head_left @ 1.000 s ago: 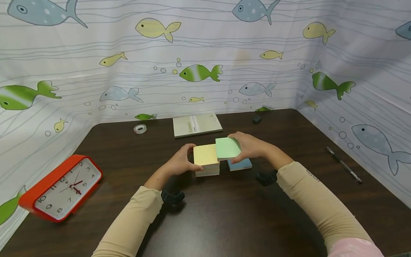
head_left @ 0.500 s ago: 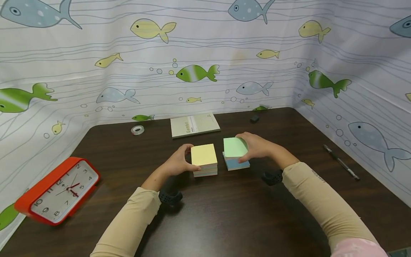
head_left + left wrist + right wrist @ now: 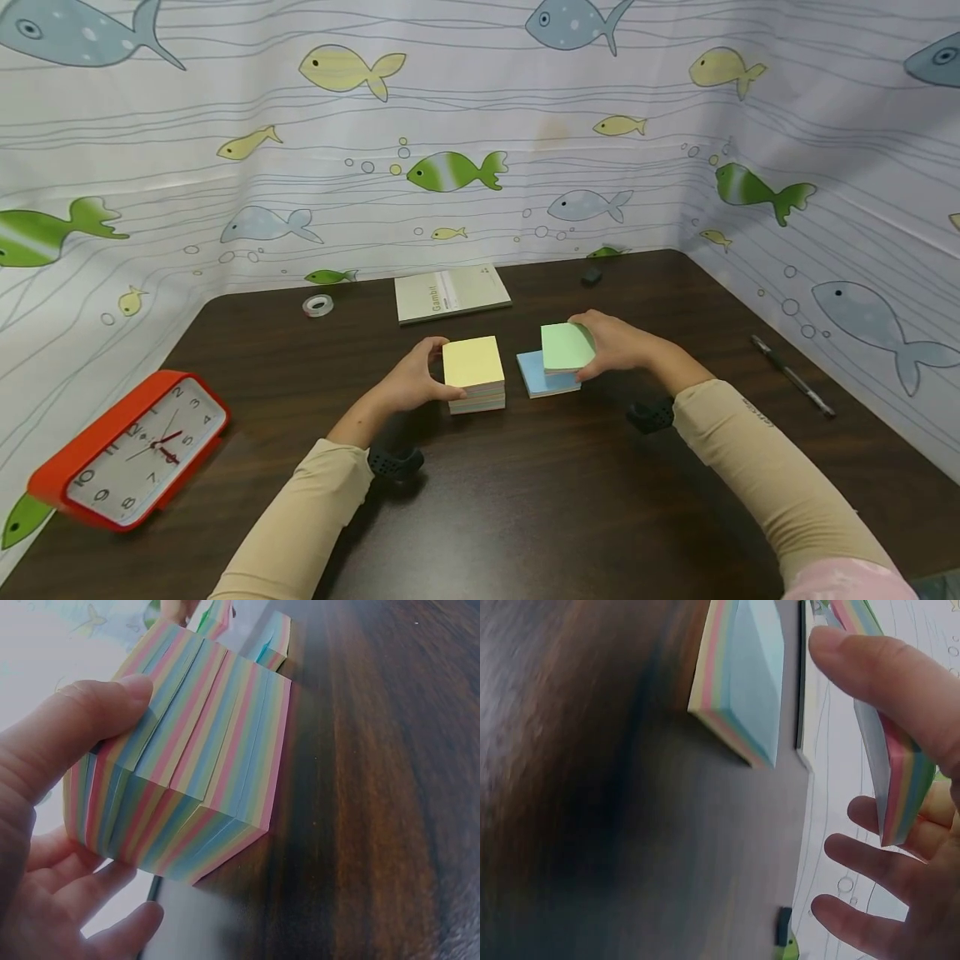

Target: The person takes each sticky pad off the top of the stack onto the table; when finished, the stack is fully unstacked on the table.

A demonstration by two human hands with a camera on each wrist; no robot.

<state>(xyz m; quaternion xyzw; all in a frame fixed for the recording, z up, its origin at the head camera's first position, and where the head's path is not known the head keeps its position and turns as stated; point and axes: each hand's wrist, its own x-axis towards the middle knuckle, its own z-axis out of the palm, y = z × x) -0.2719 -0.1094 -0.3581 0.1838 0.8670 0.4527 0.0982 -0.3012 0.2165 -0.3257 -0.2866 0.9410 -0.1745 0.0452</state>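
Note:
My left hand [image 3: 408, 379] grips a tall stack of sticky note pads [image 3: 474, 363] by its sides, thumb in front and fingers behind. The stack has a yellow top and stands on the table; its striped edges show in the left wrist view. In my right hand [image 3: 618, 343], a green-topped sticky note pad [image 3: 567, 347] is pinched between thumb and fingers. That pad hangs above the table, partly over a blue-topped sticky note pad [image 3: 534, 375] that lies flat. The right wrist view shows the held pad's striped edge [image 3: 907, 780] apart from the blue one.
A Gambit notepad [image 3: 480, 290] lies at the back, with a roll of tape [image 3: 318, 306] to its left. A small dark block [image 3: 592, 277] sits at the back right. A red clock [image 3: 142, 442] stands at left, a pen [image 3: 792, 377] at right.
My right hand has carried the green-topped pad rightward from beside the yellow-topped stack to over the blue pad's right side. My left hand keeps its grip on the stack.

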